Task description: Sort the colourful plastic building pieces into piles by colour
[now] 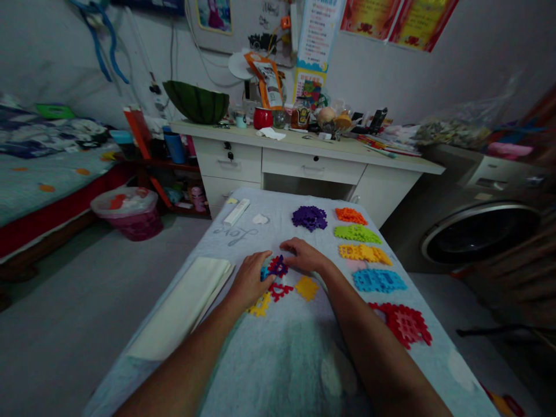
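Note:
A small joined cluster of toothed plastic interlocking tiles [278, 266], in purple, red and blue, sits between my hands. My left hand [251, 279] grips its left side, thumb in front and fingers behind. From the right, my right hand [303, 256] holds the cluster's edge with bent fingers, which partly hide it. Just below the cluster are a red openwork tile [280, 291] and a yellow openwork tile [260, 304], partly under my left hand. Whether these are joined to the cluster I cannot tell. A solid yellow tile [307, 288] lies flat below my right hand.
Sorted tile piles line the table's right side: orange [350, 216], green [357, 233], yellow [365, 253], blue [379, 280], red [406, 324]. A purple pile [310, 218] lies farther back. Folded cream cloth [185, 307] and a white bar [237, 212] are left. A desk [304, 168] stands behind.

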### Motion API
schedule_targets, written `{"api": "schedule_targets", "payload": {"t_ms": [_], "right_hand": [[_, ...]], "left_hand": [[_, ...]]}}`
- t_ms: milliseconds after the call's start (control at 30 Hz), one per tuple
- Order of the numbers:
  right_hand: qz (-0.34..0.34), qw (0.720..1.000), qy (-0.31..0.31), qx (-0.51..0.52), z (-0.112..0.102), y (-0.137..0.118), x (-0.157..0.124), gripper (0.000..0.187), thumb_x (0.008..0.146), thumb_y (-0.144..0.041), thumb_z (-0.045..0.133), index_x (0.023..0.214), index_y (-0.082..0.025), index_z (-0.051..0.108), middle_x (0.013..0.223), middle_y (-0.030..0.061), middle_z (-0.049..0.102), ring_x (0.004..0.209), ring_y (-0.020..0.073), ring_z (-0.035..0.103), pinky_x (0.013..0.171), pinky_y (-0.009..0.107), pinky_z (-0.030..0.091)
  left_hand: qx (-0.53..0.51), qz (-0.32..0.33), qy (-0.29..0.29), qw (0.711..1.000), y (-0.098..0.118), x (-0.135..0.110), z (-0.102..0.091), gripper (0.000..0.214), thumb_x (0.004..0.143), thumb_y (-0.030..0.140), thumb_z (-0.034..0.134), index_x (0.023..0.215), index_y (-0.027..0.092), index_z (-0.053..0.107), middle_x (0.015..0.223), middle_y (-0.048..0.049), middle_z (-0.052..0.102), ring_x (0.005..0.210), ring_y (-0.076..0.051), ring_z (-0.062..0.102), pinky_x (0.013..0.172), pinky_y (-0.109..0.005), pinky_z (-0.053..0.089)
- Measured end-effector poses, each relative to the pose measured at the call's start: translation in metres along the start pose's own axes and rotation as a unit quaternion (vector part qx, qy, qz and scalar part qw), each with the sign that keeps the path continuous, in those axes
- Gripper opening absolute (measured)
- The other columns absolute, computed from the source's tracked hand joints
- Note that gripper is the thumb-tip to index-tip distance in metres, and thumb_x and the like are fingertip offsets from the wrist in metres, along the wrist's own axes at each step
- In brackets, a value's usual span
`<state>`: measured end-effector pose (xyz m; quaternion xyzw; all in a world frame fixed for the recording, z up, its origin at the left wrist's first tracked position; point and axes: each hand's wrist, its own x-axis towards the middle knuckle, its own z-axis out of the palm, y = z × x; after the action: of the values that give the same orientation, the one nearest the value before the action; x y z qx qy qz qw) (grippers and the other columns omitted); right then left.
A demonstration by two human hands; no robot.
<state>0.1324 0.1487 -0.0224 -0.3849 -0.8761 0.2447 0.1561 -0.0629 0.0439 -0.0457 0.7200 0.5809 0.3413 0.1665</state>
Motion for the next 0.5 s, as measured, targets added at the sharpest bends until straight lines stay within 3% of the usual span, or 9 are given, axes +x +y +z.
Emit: {"api": "schedule_targets", "payload": {"t_ms": [100,167,333,400,500], "right_hand": [[-0.026,0.999,-0.022,-0.012,0.001,-0.009,-0.002,0.035,0.071,-0.022,0.074,0.106,-0.020,0.069,0.100,0.0051,0.062,0.096,0.0179,0.055,0.090,0.031,0.040],[-0.013,0.999,-0.031,0.024,0.000,-0.012,-0.003,0.027,0.069,-0.018,0.074,0.096,-0.019,0.070,0.091,0.0021,0.061,0.089,0.0158,0.054,0.084,0.028,0.041],[0.073,0.966,-0.040,0.243,-0.003,-0.006,-0.006,0.015,0.066,-0.017,0.069,0.080,-0.016,0.062,0.063,-0.0066,0.053,0.058,0.0082,0.047,0.055,0.019,0.036],[0.083,0.940,-0.012,0.332,-0.003,-0.001,-0.006,0.012,0.066,-0.021,0.067,0.074,-0.016,0.059,0.059,-0.0069,0.054,0.053,0.0071,0.046,0.051,0.018,0.035],[0.132,0.882,0.108,0.439,-0.004,0.008,-0.003,0.017,0.065,-0.025,0.069,0.071,-0.017,0.055,0.054,-0.0063,0.055,0.049,0.0080,0.050,0.047,0.018,0.038]], "left_hand": [[-0.003,0.001,0.002,1.000,0.001,0.000,-0.001,0.053,0.075,0.018,0.062,0.127,0.019,0.052,0.126,-0.0105,0.060,0.119,-0.027,0.053,0.102,-0.047,0.043],[-0.002,-0.001,0.004,1.000,0.002,0.000,-0.002,0.053,0.075,0.017,0.062,0.127,0.019,0.053,0.125,-0.0102,0.061,0.118,-0.027,0.053,0.102,-0.047,0.043],[0.003,-0.003,0.006,1.000,0.001,0.000,0.000,0.052,0.075,0.019,0.062,0.126,0.019,0.054,0.125,-0.0106,0.061,0.118,-0.027,0.054,0.102,-0.045,0.044],[0.003,-0.002,0.004,1.000,0.000,0.000,0.001,0.052,0.075,0.020,0.062,0.127,0.018,0.053,0.125,-0.0109,0.061,0.117,-0.027,0.055,0.102,-0.045,0.044],[0.002,-0.001,0.000,1.000,-0.001,-0.001,0.001,0.055,0.076,0.021,0.063,0.129,0.018,0.052,0.126,-0.0110,0.061,0.117,-0.027,0.055,0.101,-0.045,0.045]]}}
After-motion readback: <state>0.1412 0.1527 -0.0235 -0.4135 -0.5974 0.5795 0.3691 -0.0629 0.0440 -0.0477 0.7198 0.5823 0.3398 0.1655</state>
